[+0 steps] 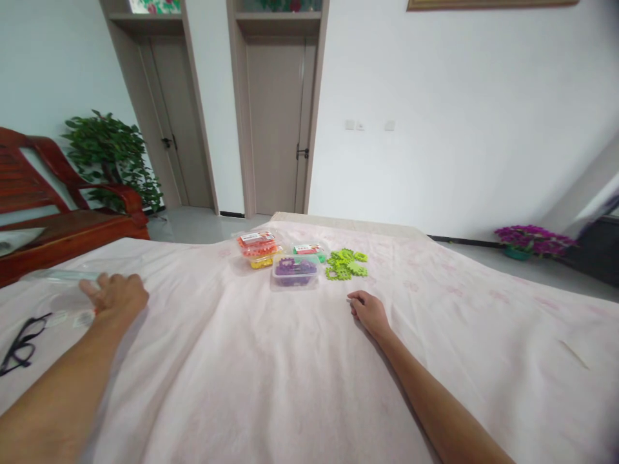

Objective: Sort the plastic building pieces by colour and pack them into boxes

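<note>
My left hand (pixel 118 298) is at the left of the bed-like surface, its fingers curled onto a clear plastic bag (pixel 62 277) with printed labels; motion blurs the fingertips. My right hand (pixel 370 312) rests on the cloth with fingers curled in, and nothing shows in it. Just beyond it lies a loose pile of lime-green gear-shaped pieces (pixel 345 264). Left of the pile stands a clear tub of purple pieces (pixel 296 270). Behind are a tub of green pieces (pixel 309 251) and a stack with a red-orange tub (pixel 257 243) over a yellow one (pixel 262 262).
A pale pink cloth (pixel 271 374) with folds covers the surface. Black-framed glasses (pixel 22 348) lie at the left edge, near my left forearm. A thin pale stick (pixel 574 354) is at the right. A wooden chair (pixel 72 193) stands beyond the left side.
</note>
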A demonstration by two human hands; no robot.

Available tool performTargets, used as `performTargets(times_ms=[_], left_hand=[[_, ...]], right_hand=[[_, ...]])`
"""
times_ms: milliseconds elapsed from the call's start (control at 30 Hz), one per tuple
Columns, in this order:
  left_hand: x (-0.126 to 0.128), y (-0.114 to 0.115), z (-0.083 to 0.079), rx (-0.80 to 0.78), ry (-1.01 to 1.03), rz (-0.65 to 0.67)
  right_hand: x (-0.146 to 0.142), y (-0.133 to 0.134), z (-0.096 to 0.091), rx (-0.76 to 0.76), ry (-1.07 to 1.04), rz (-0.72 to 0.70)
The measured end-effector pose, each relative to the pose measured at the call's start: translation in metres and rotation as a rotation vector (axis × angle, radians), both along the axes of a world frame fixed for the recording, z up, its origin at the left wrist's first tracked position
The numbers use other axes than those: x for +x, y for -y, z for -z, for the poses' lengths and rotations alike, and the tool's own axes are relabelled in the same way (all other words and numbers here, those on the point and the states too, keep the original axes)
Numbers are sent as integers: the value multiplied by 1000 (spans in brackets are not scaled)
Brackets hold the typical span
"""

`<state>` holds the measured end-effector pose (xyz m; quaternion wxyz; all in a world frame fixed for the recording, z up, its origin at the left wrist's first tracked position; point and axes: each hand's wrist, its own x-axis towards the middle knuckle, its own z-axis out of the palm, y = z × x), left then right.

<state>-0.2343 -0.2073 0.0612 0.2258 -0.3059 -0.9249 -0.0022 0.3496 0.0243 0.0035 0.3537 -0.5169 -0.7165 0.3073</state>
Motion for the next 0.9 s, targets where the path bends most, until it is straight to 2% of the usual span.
performTargets(times_ms=[67, 100, 133, 200, 267, 367, 500, 633, 733, 800, 900], left_hand=[[-16, 1, 2, -38, -51, 59], [-20, 1, 3, 10, -72, 80], [-22, 1, 4, 78, -85, 164], [-17, 2, 5, 216, -49, 304], [0, 4, 5, 296, -5, 438], [42, 9, 4, 377, -72, 674], [115, 19, -1, 434, -81, 1016], [204, 27, -15, 428, 20, 1512], [266, 24, -27, 310, 65, 1831], [298, 15, -32, 165, 56, 2016], [326, -6, -34, 63, 113, 2152]], right_hand=[[0, 1, 0, 8, -12, 1], [0, 2, 0, 18, -18, 0], [0, 2, 0, 26, -24, -1], [-1, 3, 0, 40, -33, -4], [-1, 4, 0, 44, -35, -4], [-1, 4, 0, 56, -37, 9], [0, 4, -1, 76, -20, 7], [1, 4, -1, 59, -38, -7], [-1, 5, -1, -5, -111, 5], [-2, 6, -3, -68, -201, 4], [0, 11, -9, -136, -361, -45]])
